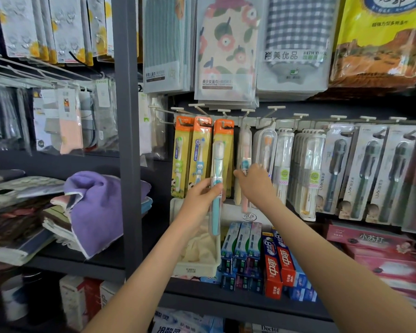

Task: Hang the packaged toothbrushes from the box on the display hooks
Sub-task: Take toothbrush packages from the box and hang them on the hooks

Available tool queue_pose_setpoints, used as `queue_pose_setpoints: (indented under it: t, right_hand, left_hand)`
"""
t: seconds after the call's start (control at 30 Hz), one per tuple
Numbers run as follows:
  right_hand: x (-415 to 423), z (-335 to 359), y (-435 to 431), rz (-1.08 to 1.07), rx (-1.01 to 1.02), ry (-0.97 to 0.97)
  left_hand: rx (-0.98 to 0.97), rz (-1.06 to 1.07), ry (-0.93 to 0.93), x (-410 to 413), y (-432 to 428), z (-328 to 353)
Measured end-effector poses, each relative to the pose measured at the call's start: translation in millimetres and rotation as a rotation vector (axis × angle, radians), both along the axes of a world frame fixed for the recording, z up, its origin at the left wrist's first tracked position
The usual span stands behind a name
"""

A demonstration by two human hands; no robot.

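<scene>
Teal toothbrush pack (pixel 217 159) in left grip (pixel 198 200); hanging pack (pixel 245 145), right grip (pixel 253 182).

Both our arms are bare and stretched forward and up, the left one coming in from bottom centre, the right from the bottom right corner. Our left hand (pixel 199 200) grips a toothbrush pack (pixel 217 164) upright, fingers curled round its middle. Our right hand (pixel 255 183) shows its back, thumb and fingertips pinching a hanging pack (pixel 245 150).

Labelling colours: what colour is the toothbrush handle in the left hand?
Light blue handle, clear pack, gripped by left hand; head view.
</scene>
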State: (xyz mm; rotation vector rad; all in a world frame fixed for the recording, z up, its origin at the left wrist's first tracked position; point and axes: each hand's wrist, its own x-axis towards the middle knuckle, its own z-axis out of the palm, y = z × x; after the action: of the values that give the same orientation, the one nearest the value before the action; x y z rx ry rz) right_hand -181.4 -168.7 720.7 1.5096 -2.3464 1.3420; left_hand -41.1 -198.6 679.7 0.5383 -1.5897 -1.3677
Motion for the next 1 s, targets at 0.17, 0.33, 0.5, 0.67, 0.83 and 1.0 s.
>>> queue_pose_setpoints:
  t: [0.17,0.33,0.5,0.67,0.83,1.0]
  right_hand:
    - [2.6,-2.3,2.3,0.013,-0.015,0.015]
    - [3.5,2.2,-2.2,0.036,0.050,0.015]
    - [0.0,3.4,-15.0,0.015,0.057,-0.098]
    - [-0.1,1.0,-21.5,-0.024,0.124,-0.048]
    - [-4.1,1.9,-25.9,-0.064,0.103,-0.119]
    - [-5.4,-6.6,-19.8,0.011,-0.005,-0.101]
  left_hand:
    - [-0.011,0.004,-0.030,-6.8,-2.4,1.8]
    - [-0.025,0.009,-0.041,-10.1,-4.4,3.2]
    - [-0.012,0.004,-0.025,-4.4,-8.3,1.0]
    - [-0.034,0.048,-0.041,1.8,-14.0,-4.1]
    - [-0.033,0.054,-0.047,1.0,-16.8,-4.8]
    - [-0.044,0.037,-0.060,-4.2,-18.9,-4.2]
